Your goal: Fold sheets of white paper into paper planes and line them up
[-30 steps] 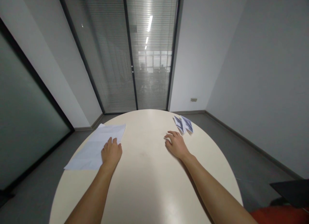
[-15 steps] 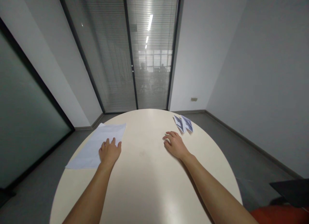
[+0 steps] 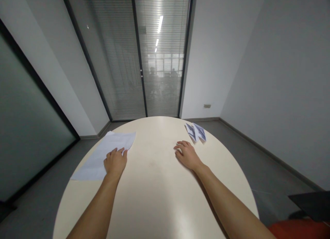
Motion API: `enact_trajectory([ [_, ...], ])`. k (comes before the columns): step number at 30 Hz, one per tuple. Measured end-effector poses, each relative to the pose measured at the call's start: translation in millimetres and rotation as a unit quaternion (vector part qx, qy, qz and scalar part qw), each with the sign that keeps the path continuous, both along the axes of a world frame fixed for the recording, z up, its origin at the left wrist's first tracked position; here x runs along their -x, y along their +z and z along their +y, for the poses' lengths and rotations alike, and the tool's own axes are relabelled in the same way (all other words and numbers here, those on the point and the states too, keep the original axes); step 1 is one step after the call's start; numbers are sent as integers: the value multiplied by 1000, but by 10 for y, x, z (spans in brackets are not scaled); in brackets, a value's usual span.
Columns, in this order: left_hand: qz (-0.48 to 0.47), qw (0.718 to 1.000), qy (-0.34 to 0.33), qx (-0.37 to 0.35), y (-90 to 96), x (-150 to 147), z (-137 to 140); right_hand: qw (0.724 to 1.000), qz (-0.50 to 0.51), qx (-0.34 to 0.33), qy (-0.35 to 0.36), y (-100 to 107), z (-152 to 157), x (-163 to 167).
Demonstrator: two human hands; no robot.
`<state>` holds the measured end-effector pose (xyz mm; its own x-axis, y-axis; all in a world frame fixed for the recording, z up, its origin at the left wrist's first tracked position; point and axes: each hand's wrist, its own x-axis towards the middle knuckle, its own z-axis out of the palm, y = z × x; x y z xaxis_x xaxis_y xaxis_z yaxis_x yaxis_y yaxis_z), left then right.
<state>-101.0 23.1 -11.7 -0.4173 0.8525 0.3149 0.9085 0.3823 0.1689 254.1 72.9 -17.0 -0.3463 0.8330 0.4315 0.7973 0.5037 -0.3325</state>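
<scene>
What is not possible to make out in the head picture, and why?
Head view:
White paper beneath the left hand: covered by that hand.
Print on the blue-patterned paper: too small.
Red object: cut off by frame edges.
Details beyond the blinds: veiled by them.

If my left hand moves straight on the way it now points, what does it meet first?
The left hand would likely first meet the white paper ahead on the table; depth is unclear, so the two may be touching.

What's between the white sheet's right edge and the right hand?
Only bare tabletop, in the head view, from the edge of the white sheet to the right hand.
</scene>
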Motion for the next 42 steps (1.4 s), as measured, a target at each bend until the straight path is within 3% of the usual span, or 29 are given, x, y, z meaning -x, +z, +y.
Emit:
enact_trajectory([
  [4, 7, 999, -9, -33, 90, -27, -31, 1000, 1, -5, 5, 11, -11, -4],
  [9, 20, 992, -21, -125, 264, -103, -59, 1000, 6, -1, 6, 32, -20, 3],
  [14, 32, 980, -73, -185, 394, -289, -116, 1000, 8, 3, 13, 30, -20, 29],
  [21, 59, 958, -222, -170, 402, -666, -214, 997, 59, -21, 42, 163, -87, 195],
  [26, 54, 937, -309, -151, 371, -820, -264, 989, 42, -53, 132, 354, -216, 354],
  [31, 54, 910, -382, -152, 365, -895, -303, 978, 5, -57, 198, 356, -259, 458],
  [37, 41, 899, -407, -159, 389, -929, -324, 978, 10, -61, 199, 323, -220, 470],
  [42, 31, 908, -383, -166, 401, -858, -321, 990, 59, -31, 120, 315, -164, 384],
])
